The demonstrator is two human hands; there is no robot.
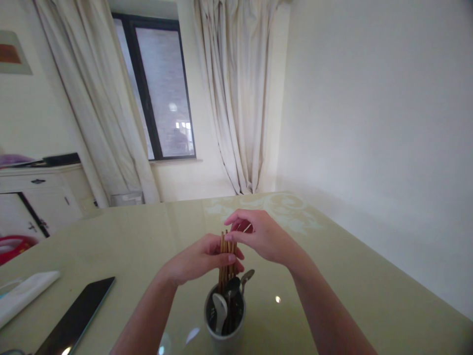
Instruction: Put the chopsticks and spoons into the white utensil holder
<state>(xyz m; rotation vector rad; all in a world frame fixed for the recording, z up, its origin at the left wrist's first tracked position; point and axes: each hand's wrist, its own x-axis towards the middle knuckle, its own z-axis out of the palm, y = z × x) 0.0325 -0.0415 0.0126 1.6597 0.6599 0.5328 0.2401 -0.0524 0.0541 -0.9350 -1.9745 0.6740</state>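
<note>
A bundle of brown chopsticks (229, 247) stands in a grey-white cup (224, 337) on the table. My left hand (207, 257) is closed round the bundle above the rim, thumb across the front and fingertips showing on the far side. Over the upper ends, my right hand (263, 236) curves its fingers, with a gap between thumb and forefinger; its thumb is close against the chopstick tops. A white spoon (220, 308), a dark spoon (233, 287) and a metal spoon (247, 278) lean in the same cup. The chopsticks' lower ends are hidden inside.
The glossy pale-green table (155, 246) reaches towards a curtained window (164, 93). At left lie a black flat device (79, 315) and a white object (29, 296). A white wall (377, 123) runs along the right side. A white cabinet (55, 197) stands back left.
</note>
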